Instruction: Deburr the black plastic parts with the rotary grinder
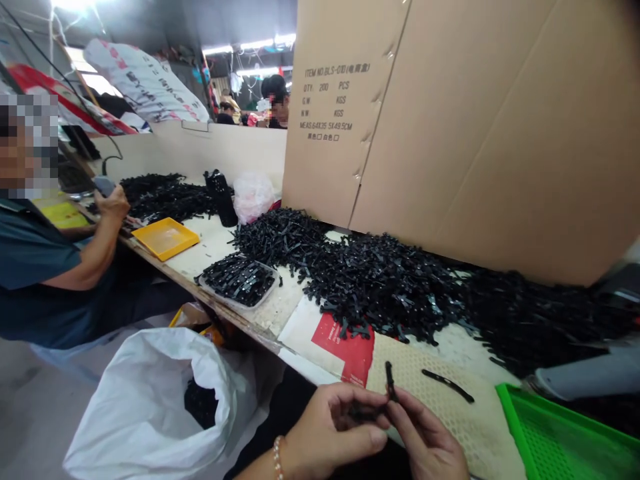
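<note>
My left hand (pixel 335 427), with a beaded bracelet at its wrist, is closed near the table's front edge. Against it, my right hand (pixel 427 437) is closed too, and the fingertips of both meet on a small black plastic strip (pixel 389 377) that points upward. Another dark piece (pixel 363 412) shows partly between the left fingers; the rest of it is hidden. Just beyond the right hand, a slightly curved black strip (pixel 447 385) lies alone on a beige textured mat (pixel 400 363). A big heap of similar black pieces (pixel 385 283) spreads behind the mat.
A clear tub (pixel 273 293) of black pieces stands left of the heap. Right are a green tray (pixel 555 433) and a grey cylindrical part (pixel 590 373). A tall carton (pixel 425 133) rises behind. Left are an open white sack (pixel 135 400), yellow tray (pixel 167 239) and a seated co-worker (pixel 45 267).
</note>
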A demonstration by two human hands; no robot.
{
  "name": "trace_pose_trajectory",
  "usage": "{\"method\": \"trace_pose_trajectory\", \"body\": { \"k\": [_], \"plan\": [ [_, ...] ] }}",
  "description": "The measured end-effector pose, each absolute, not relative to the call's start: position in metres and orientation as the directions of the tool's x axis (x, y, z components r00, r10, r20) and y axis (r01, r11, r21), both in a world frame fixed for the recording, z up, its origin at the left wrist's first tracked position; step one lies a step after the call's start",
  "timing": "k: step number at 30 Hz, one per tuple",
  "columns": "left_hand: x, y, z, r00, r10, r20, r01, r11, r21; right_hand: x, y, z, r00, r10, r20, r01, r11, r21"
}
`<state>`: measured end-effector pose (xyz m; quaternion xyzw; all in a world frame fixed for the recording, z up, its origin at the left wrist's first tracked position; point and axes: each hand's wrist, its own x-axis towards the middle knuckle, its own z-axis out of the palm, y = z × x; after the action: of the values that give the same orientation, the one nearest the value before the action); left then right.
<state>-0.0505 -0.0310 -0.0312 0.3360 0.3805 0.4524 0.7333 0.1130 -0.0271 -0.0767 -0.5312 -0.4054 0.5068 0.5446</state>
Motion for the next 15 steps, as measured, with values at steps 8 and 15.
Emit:
{"method": "trace_pose_trajectory", "body": {
  "k": [8,15],
  "plan": [
    [-0.057,-0.023,-0.032,0.218,0.875,-0.433,-0.390,0.485,0.783,0.120,-0.021,-0.041,-0.079,0.915,0.395,0.450,0.386,-0.805],
    [-0.051,-0.023,-0.028,0.193,0.877,-0.441,-0.489,0.475,0.731,0.114,-0.033,-0.040,-0.320,0.808,0.495,0.557,0.583,-0.592]
  ]
}}
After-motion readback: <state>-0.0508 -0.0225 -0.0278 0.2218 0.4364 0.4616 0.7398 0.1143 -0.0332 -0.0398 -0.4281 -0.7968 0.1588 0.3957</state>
